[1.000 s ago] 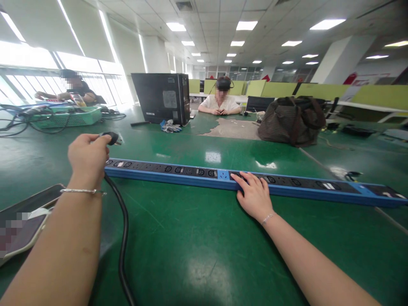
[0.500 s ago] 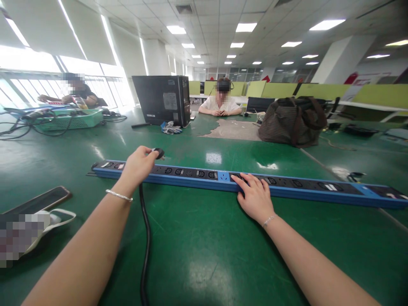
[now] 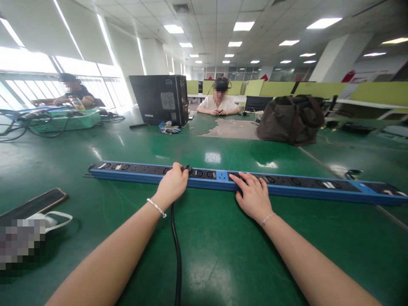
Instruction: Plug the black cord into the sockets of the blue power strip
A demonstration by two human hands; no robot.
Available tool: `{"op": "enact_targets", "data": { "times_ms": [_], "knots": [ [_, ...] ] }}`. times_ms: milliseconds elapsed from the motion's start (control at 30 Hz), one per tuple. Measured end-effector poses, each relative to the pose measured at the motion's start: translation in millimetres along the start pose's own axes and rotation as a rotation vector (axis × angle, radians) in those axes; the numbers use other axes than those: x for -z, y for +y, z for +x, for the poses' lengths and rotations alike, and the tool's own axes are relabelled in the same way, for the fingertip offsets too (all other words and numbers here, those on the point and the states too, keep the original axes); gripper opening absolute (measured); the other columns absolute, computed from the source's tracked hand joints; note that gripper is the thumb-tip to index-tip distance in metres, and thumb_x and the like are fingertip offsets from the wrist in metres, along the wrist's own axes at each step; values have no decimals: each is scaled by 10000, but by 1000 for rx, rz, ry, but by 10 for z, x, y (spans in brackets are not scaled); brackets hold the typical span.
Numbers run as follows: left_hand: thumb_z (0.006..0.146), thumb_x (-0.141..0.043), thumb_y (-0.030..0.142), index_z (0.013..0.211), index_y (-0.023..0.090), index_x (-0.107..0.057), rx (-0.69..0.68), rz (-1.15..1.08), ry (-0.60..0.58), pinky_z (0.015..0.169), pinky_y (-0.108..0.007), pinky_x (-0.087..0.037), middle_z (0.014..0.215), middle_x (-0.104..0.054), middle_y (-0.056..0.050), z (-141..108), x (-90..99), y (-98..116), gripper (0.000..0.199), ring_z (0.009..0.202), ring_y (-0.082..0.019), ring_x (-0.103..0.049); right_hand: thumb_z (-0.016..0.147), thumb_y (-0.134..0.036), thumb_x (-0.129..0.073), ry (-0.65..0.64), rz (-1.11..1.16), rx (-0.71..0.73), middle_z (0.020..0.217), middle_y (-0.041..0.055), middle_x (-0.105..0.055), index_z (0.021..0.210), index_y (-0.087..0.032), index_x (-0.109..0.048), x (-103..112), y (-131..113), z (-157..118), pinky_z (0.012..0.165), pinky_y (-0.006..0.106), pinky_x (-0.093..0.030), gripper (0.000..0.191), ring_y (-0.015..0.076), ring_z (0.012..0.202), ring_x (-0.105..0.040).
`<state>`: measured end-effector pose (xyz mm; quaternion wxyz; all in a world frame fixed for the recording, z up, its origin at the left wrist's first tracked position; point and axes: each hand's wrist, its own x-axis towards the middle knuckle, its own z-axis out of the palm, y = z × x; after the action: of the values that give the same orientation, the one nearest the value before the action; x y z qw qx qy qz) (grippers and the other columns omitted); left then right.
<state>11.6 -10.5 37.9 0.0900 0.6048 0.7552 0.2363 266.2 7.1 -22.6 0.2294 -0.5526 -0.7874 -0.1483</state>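
Note:
A long blue and black power strip [image 3: 204, 182] lies across the green table, with rows of sockets facing up. My left hand [image 3: 174, 182] is closed around a black power plug [image 3: 187, 170], held at the strip's sockets left of the blue socket [image 3: 222, 176]. How far the plug sits in a socket is hidden by the fingers. From under this hand a thick black cord [image 3: 177, 259] runs down toward me. My right hand [image 3: 253, 193] rests on the strip just right of the blue socket, fingers spread and holding nothing.
On the left lie a phone [image 3: 35, 206] and a partly blurred object with a white loop [image 3: 62, 219]. Farther back are a green basket [image 3: 68, 122] of cables, a black computer case [image 3: 159, 102], gloves [image 3: 169, 128] and a brown bag [image 3: 288, 121]. Two people sit beyond.
My left hand has moved right and down with the plug, from above the strip to its sockets, and the cord shifted along. My right hand stays in place on the strip.

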Motion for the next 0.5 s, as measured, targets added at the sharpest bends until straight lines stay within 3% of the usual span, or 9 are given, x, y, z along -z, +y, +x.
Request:
{"op": "enact_targets", "data": {
  "times_ms": [500],
  "knots": [
    [851, -316, 393, 1027, 163, -479, 53, 172, -53, 727, -391, -457, 925, -665, -161, 103, 58, 50, 332, 879, -296, -636, 783, -187, -467, -18, 30, -14, 1310, 18, -500, 1255, -354, -515, 35, -23, 4, 1027, 489, -220, 503, 226, 1229, -381]
  ]
}}
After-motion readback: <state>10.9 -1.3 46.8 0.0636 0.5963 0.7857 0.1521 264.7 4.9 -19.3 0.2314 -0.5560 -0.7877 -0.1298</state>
